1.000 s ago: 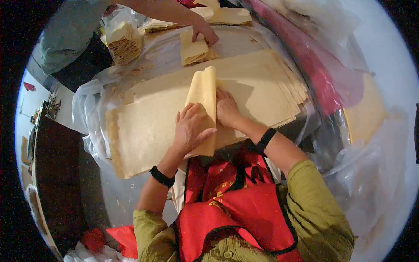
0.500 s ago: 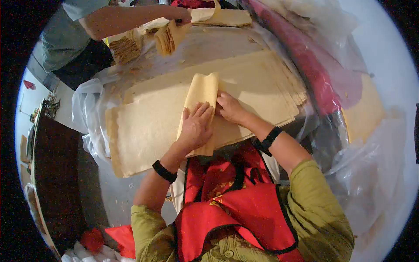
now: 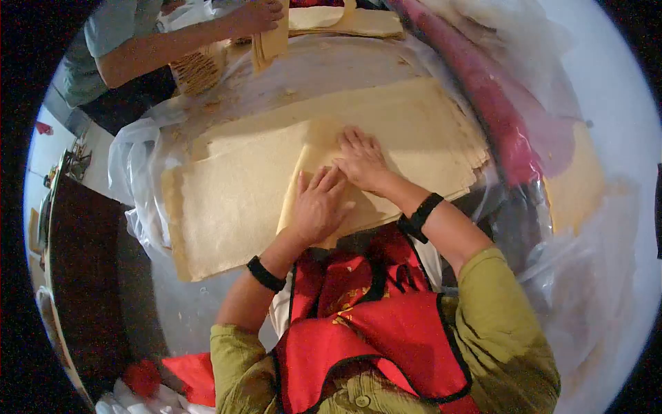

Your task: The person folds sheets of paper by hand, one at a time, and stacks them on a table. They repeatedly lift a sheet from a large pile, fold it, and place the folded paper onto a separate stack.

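A thin pale-yellow sheet (image 3: pixel 312 148), folded over along its left edge, lies on top of a wide stack of similar sheets (image 3: pixel 221 214). My left hand (image 3: pixel 319 207) rests on the lower part of the fold, fingers stretched out. Just above and to the right, my right hand (image 3: pixel 362 162) lies palm down on the sheet with its fingers extended. The fingertips of the left come close to the right hand's thumb side. Part of the fold is hidden under my left hand.
Across the table, another person's hand (image 3: pixel 262 15) holds a folded bundle of sheets (image 3: pixel 269 47). Beside it stands a cut stack (image 3: pixel 198 71), with more folded sheets (image 3: pixel 376 23) behind. Clear plastic (image 3: pixel 134 159) hangs at the left; a red roll (image 3: pixel 500 127) runs along the right.
My right hand has gone from gripping the fold's right edge to lying flat, farther up. The narrow fold has flattened and spread rightward. The other person's bundle has been raised.
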`<action>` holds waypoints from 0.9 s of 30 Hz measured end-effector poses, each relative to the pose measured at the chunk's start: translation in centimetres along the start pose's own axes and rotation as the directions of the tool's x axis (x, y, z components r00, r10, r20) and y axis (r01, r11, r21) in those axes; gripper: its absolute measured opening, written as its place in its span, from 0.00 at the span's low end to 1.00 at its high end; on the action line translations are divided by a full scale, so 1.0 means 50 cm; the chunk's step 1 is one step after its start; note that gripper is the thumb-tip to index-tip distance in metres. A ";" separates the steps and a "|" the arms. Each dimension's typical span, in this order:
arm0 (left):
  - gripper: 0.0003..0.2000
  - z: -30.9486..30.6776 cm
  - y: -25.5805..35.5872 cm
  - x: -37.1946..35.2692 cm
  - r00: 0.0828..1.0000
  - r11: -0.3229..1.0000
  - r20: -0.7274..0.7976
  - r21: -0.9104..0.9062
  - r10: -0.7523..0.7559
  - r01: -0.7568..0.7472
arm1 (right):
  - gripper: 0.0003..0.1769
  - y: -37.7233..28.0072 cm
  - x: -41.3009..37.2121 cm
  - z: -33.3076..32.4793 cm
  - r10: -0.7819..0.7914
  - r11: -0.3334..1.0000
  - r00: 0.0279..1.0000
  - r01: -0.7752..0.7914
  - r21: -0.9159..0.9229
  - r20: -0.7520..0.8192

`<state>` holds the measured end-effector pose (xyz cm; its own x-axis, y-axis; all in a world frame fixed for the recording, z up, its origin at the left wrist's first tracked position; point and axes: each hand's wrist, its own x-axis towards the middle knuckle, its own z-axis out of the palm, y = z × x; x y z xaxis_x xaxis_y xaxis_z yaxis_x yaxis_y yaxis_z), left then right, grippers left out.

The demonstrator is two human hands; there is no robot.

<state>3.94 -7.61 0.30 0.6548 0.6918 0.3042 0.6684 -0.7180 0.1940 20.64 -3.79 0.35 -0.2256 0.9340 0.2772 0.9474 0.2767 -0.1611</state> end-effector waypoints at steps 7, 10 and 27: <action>0.24 -0.057 -0.067 0.036 0.895 0.876 0.004 -0.205 -0.445 0.437 | 0.35 0.018 0.000 0.000 0.057 0.996 0.998 -0.060 0.071 0.042; 0.21 -0.035 -0.101 0.038 0.828 0.613 0.184 -0.592 -0.530 0.523 | 0.37 0.005 -0.010 0.020 0.123 0.960 0.980 -0.077 0.268 -0.159; 0.15 -0.041 -0.147 0.032 0.581 -0.435 0.421 -0.892 -0.696 0.124 | 0.18 -0.055 -0.096 -0.018 0.005 0.315 0.863 -0.481 0.818 0.506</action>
<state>-0.64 -1.39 1.27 0.0637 0.9343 -0.3507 -0.5240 0.3304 0.7851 19.32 -9.25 0.31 -0.3048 0.9215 -0.2406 0.2211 -0.1773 -0.9590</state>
